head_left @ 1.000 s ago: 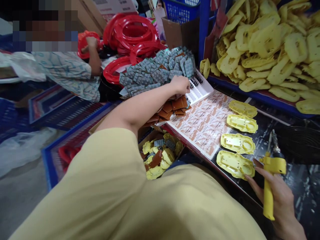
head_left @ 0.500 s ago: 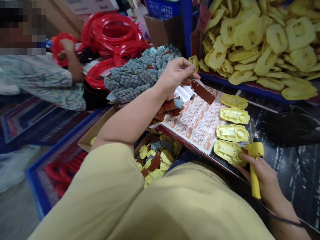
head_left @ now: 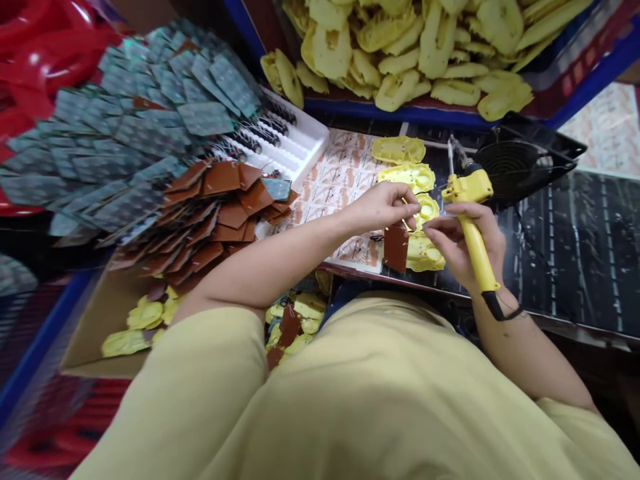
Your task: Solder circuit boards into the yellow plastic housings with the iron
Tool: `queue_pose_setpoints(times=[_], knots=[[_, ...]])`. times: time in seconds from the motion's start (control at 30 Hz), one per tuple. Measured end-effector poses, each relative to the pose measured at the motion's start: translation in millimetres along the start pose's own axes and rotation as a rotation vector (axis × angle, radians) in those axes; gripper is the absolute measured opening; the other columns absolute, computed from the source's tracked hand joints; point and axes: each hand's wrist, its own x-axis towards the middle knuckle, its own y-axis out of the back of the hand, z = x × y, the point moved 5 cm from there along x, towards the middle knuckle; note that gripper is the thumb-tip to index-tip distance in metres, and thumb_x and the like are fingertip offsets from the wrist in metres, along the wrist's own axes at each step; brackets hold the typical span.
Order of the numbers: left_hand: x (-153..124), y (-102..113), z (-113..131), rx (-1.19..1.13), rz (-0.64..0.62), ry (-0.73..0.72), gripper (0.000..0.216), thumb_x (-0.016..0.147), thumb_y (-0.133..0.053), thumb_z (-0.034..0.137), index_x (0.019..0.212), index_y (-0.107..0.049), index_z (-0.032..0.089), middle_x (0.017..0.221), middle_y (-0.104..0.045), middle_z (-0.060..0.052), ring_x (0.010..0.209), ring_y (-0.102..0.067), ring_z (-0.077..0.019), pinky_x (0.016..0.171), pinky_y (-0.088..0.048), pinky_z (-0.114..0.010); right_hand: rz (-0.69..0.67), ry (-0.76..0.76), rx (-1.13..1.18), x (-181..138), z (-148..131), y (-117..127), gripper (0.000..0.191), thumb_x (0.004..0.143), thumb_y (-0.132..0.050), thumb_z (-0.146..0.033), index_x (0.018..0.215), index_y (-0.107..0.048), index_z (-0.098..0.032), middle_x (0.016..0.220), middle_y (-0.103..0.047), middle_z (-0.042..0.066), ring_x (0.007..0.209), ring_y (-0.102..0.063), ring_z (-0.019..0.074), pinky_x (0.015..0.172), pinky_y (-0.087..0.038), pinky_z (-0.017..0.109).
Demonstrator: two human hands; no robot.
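Note:
My left hand [head_left: 383,207] is pinched shut on a brown circuit board [head_left: 396,247] that hangs from its fingertips over the nearest yellow plastic shell [head_left: 426,254]. My right hand [head_left: 463,243] is closed around the handle of a yellow electric screwdriver [head_left: 470,213], its tip pointing away, and its fingers meet the left hand's. Three more yellow shells [head_left: 399,149] lie in a row on the dark worktop [head_left: 575,233], beside a printed sheet [head_left: 340,180].
A heap of brown boards [head_left: 210,213] and a pile of grey-green boards [head_left: 125,133] lie to the left, with a white parts tray [head_left: 295,147]. A blue bin [head_left: 430,113] of yellow shells stands at the back. A black fan [head_left: 515,163] sits to the right. A cardboard box [head_left: 100,327] holds scraps below.
My left hand has carried the brown board from the pile down to the nearest yellow shell. My right hand rose with the screwdriver to meet it. The view swung right and down.

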Motion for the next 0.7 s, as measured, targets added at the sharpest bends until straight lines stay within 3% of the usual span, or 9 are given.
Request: queue_pose_setpoints(times=[0.07,0.23,0.4,0.57,0.7], knots=[[1,-1,0,0.013,-0.018,0.010,0.023,0.104,-0.065,0.004,0.085,-0.060,0.015,0.064,-0.071,0.003,0.055,-0.065,-0.0066,0.060,-0.046,-0.020,0.001,-0.005,-0.034,-1,0,1,0.031,0.098,-0.081,-0.035,0.123,-0.063,-0.030,0.096,-0.082,-0.002,0.088,-0.083,0.0180,0.083,-0.070,0.029],[3,2,-3,0.086,-0.070,-0.064,0.013,0.102,-0.068,0.008,0.091,-0.065,0.014,0.067,-0.074,0.002,0.054,-0.061,-0.0059,0.058,-0.041,-0.019,-0.122,0.061,-0.133,-9,-1,7,0.043,0.093,-0.088,-0.042,0.126,-0.064,-0.029,0.119,-0.083,0.005,0.107,-0.083,0.0231,0.095,-0.070,0.035],[7,-1,-2,0.140,-0.111,-0.086,0.013,0.098,-0.071,0.006,0.088,-0.067,0.015,0.068,-0.074,0.001,0.060,-0.065,-0.0080,0.065,-0.046,-0.021,-0.033,0.072,-0.220,-10,-2,13,0.028,0.099,-0.081,-0.033,0.122,-0.066,-0.028,0.096,-0.083,-0.001,0.087,-0.084,0.0206,0.088,-0.070,0.034],[9,-10,6,0.103,-0.266,-0.072,0.014,0.095,-0.075,0.007,0.084,-0.068,0.014,0.069,-0.074,0.000,0.064,-0.072,-0.0104,0.077,-0.059,-0.027,-0.019,0.119,-0.338,-2,-11,18,0.028,0.100,-0.080,-0.036,0.123,-0.066,-0.028,0.099,-0.084,0.000,0.088,-0.084,0.0217,0.088,-0.071,0.035],[10,-10,10,0.153,-0.277,-0.097,0.012,0.089,-0.079,0.009,0.080,-0.072,0.013,0.070,-0.075,-0.001,0.067,-0.072,-0.0107,0.075,-0.059,-0.026,-0.001,0.248,-0.438,0,-22,19,0.024,0.100,-0.079,-0.034,0.121,-0.068,-0.028,0.096,-0.084,-0.003,0.082,-0.083,0.0189,0.082,-0.070,0.032]])
